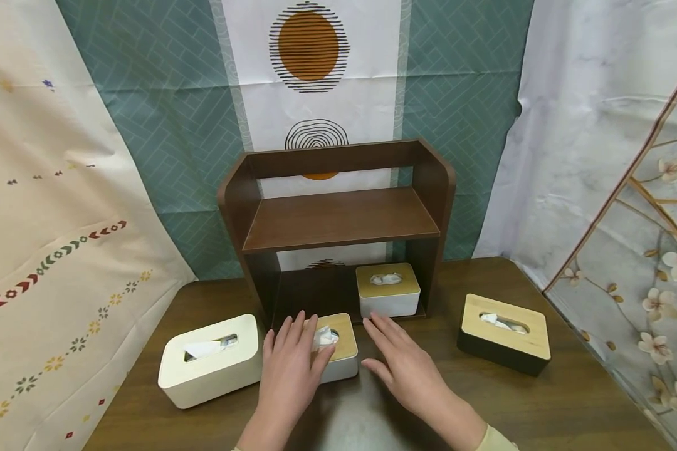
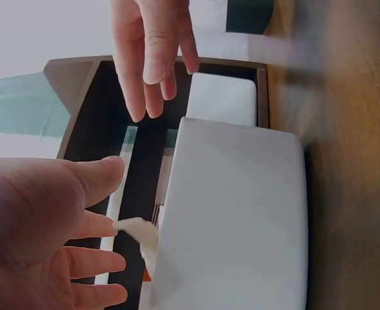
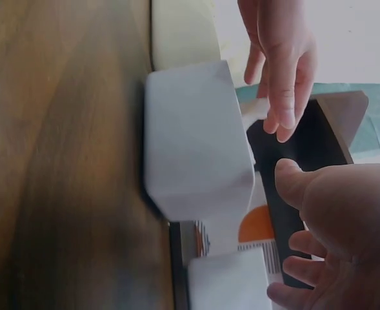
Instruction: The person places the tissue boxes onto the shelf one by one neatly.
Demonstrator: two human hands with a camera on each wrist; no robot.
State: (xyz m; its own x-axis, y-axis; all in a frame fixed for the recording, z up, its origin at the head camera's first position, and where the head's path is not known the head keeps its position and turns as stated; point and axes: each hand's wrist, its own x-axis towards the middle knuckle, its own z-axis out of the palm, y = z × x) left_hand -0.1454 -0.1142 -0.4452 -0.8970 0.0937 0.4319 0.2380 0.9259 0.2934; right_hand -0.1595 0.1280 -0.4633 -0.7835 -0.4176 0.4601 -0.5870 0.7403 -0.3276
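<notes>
A white tissue box with a wooden lid [image 1: 346,332] stands on the table in front of the shelf, a tissue poking from its slot. My left hand [image 1: 289,363] hovers over its left part with the fingers extended, hiding that side. In the left wrist view, the box's white side [image 2: 235,206] shows apart from the fingers. To the right of this box is my right hand [image 1: 406,369], fingers stretched forward and thumb spread, holding nothing. A similar white tissue box [image 1: 389,304] sits in the shelf's lower right compartment, beyond the right fingertips.
The dark brown two-tier shelf [image 1: 344,219] stands at the table's back. A cream tissue box [image 1: 214,376] lies left of the left hand. On the right is a black tissue box with a wooden lid [image 1: 504,344]. Patterned curtains [image 1: 163,94] surround the table [image 1: 575,401].
</notes>
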